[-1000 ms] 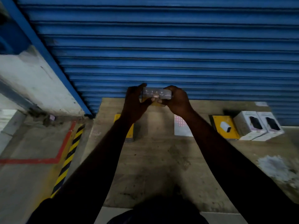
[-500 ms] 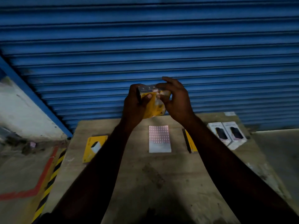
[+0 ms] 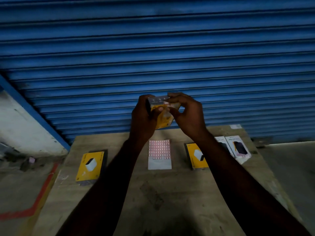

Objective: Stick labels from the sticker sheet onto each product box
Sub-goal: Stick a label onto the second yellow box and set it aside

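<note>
I hold a yellow product box (image 3: 165, 120) up in front of the shutter, its grey top edge facing me. My left hand (image 3: 144, 114) grips its left side. My right hand (image 3: 185, 113) has its fingertips on the top right edge, where a small white and red label sits. The sticker sheet (image 3: 159, 154) lies flat on the table below, with red-outlined labels on its upper part and a bare white lower part. A second yellow box (image 3: 90, 165) lies at the left, a third (image 3: 196, 156) right of the sheet, partly behind my right forearm.
Two white product boxes (image 3: 237, 147) lie side by side at the table's right. The wooden table (image 3: 170, 201) ends at a blue roller shutter (image 3: 153, 48). Left of the table, the floor has red tape (image 3: 42, 189) and a white wall.
The view has swung right and down, so the table and sheet sit more central. The held box tilted from edge-on to showing its yellow face, and my right fingers moved onto its top edge.
</note>
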`<state>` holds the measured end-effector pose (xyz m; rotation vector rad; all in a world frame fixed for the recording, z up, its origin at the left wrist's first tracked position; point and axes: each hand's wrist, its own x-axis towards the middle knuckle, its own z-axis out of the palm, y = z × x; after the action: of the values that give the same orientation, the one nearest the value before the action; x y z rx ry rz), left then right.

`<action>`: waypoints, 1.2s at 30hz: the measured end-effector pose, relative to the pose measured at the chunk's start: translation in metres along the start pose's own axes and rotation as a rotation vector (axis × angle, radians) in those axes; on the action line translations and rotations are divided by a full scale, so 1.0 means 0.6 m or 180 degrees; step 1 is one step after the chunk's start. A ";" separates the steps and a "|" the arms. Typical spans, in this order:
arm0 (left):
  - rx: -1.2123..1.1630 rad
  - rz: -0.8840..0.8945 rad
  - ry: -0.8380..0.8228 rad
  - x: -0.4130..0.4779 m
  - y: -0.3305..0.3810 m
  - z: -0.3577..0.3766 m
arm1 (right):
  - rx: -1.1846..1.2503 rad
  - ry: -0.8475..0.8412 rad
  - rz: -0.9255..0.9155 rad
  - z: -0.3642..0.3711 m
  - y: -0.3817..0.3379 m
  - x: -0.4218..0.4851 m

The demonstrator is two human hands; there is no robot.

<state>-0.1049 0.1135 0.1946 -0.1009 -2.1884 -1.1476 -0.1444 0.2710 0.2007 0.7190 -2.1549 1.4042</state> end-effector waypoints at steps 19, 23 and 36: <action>0.0293 -0.0498 -0.0296 0.004 -0.006 0.005 | -0.0390 0.0013 0.0576 0.031 0.007 0.009; 0.0340 -0.0609 -0.0382 0.009 -0.012 0.004 | -0.0785 0.0031 0.0516 0.040 -0.002 0.004; 0.0242 -0.0271 -0.0476 0.022 -0.020 -0.011 | -0.0530 0.0117 0.0579 0.042 -0.021 0.009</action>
<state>-0.1163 0.0983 0.1963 -0.0630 -2.3859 -1.1337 -0.1428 0.2427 0.2036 0.4417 -2.3229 1.2938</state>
